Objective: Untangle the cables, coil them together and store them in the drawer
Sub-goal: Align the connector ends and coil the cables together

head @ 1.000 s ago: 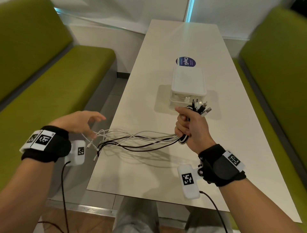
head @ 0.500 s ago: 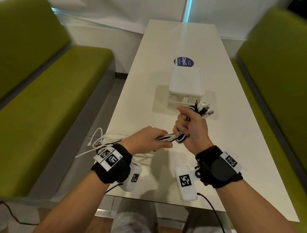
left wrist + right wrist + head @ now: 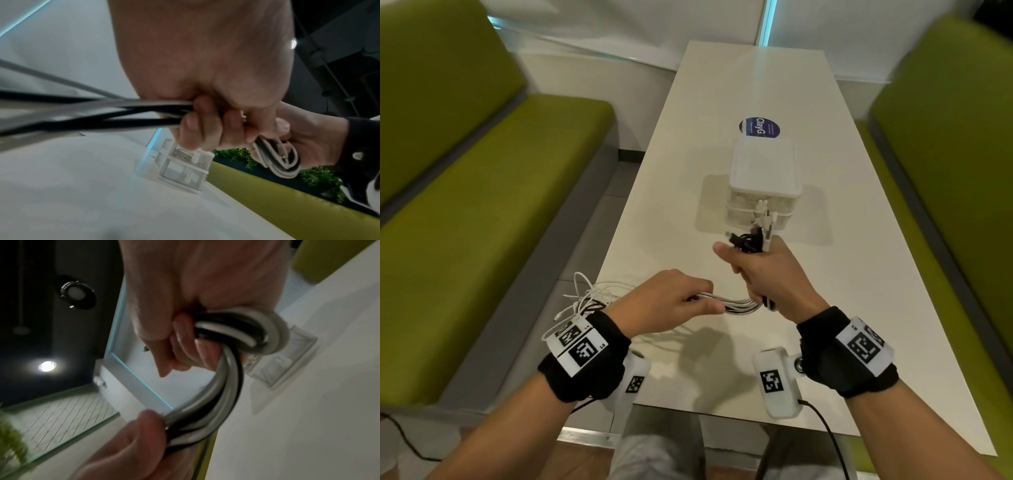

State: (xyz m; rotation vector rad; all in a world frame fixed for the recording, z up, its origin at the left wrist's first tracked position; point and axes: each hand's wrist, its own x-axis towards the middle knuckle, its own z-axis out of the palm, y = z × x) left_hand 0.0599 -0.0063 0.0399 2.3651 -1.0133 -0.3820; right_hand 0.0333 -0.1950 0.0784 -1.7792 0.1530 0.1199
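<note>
A bundle of white and black cables (image 3: 739, 304) runs between my two hands above the white table (image 3: 859, 308). My right hand (image 3: 763, 274) grips the bundle upright, with the plug ends (image 3: 755, 233) sticking out of the top of the fist. In the right wrist view a loop of the cables (image 3: 246, 331) wraps round those fingers. My left hand (image 3: 671, 301) grips the same cables (image 3: 102, 116) just left of the right hand. The loose tails (image 3: 585, 298) hang over the table's left edge. A small white two-drawer box (image 3: 763, 178) stands behind the right hand, both drawers pushed in.
Green benches (image 3: 482, 222) run along both sides of the table. A round blue sticker (image 3: 759, 127) lies on the tabletop behind the drawer box. My knees show under the table's near edge.
My left hand came in from the left edge and took hold of the bundle beside the right hand. The right hand has turned, tipping the plug ends towards the drawer box.
</note>
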